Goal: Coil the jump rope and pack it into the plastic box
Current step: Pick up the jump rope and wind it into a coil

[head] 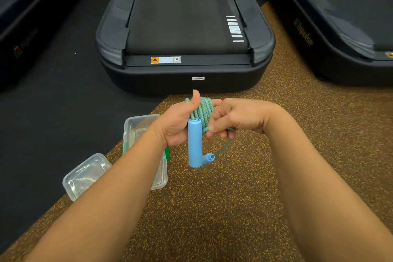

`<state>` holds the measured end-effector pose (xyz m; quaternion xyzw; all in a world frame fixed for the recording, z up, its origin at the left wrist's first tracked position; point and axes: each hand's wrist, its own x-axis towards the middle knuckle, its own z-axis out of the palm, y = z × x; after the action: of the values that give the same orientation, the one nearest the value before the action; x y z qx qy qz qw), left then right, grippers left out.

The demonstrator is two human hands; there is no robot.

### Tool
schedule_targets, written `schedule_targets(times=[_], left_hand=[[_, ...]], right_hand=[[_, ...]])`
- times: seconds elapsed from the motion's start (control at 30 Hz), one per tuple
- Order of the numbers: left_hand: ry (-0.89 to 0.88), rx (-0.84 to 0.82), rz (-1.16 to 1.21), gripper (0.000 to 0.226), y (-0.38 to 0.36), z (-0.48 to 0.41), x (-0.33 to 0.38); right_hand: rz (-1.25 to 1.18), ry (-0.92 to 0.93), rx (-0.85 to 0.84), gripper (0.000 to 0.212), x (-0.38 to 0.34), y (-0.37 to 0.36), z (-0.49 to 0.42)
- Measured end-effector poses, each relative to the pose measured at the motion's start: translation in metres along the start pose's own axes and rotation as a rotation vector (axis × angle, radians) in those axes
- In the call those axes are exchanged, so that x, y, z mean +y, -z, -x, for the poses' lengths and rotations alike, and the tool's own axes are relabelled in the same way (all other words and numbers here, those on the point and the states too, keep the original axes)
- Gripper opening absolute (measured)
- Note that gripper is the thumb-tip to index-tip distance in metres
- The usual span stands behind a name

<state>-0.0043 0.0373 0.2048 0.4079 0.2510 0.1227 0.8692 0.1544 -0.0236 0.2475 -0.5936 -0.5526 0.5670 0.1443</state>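
Note:
My left hand (177, 122) grips a bundle of blue-and-green braided jump rope (203, 112), wound into a coil, with the thumb up. A light blue handle (194, 144) hangs down from the coil, and a second blue handle end (208, 158) sticks out beside its bottom. My right hand (236, 118) pinches the loose rope strand (225, 144) that runs down to that second handle. The clear plastic box (140, 132) lies on the floor under my left forearm, partly hidden.
A clear lid (86, 176) lies on the floor left of the box. A green clip (168, 153) shows at the box's side. A black treadmill (182, 27) stands ahead, with others left and right. The floor is speckled brown rubber (223, 208) beside black matting.

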Motion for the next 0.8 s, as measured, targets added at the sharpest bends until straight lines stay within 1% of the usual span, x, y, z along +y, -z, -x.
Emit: schedule_targets(times=[0.1, 0.2, 0.3, 0.4, 0.43, 0.5, 0.6, 0.73, 0.8], left_hand=[[0.022, 0.022, -0.037, 0.058, 0.0, -0.001, -0.001], [0.037, 0.042, -0.071, 0.061, -0.001, -0.003, -0.005], [0.08, -0.019, -0.055, 0.068, -0.006, -0.003, -0.009], [0.11, -0.07, -0.024, 0.082, -0.009, -0.004, -0.01], [0.115, -0.087, -0.012, 0.085, -0.009, -0.003, -0.011], [0.126, -0.104, 0.012, 0.086, -0.01, -0.003, -0.011], [0.151, -0.12, 0.008, 0.085, -0.013, -0.001, -0.009], [0.205, -0.181, -0.004, 0.082, -0.015, 0.005, -0.007], [0.215, -0.214, -0.05, 0.078, -0.017, 0.006, -0.007]], right_hand=[[0.07, 0.018, 0.079, 0.017, -0.007, 0.004, 0.003], [0.112, 0.028, 0.129, 0.011, -0.011, 0.006, 0.005], [0.103, 0.07, 0.166, 0.015, -0.012, 0.008, 0.005], [0.244, 0.147, 0.314, 0.015, -0.01, 0.011, 0.003], [0.241, 0.175, 0.349, 0.013, -0.01, 0.011, 0.002], [0.157, 0.219, 0.381, 0.011, -0.006, 0.009, 0.0], [0.058, 0.274, 0.428, 0.016, 0.0, 0.006, -0.004], [-0.049, 0.327, 0.513, 0.02, 0.005, 0.0, -0.012], [-0.077, 0.33, 0.542, 0.016, 0.007, -0.002, -0.015]])
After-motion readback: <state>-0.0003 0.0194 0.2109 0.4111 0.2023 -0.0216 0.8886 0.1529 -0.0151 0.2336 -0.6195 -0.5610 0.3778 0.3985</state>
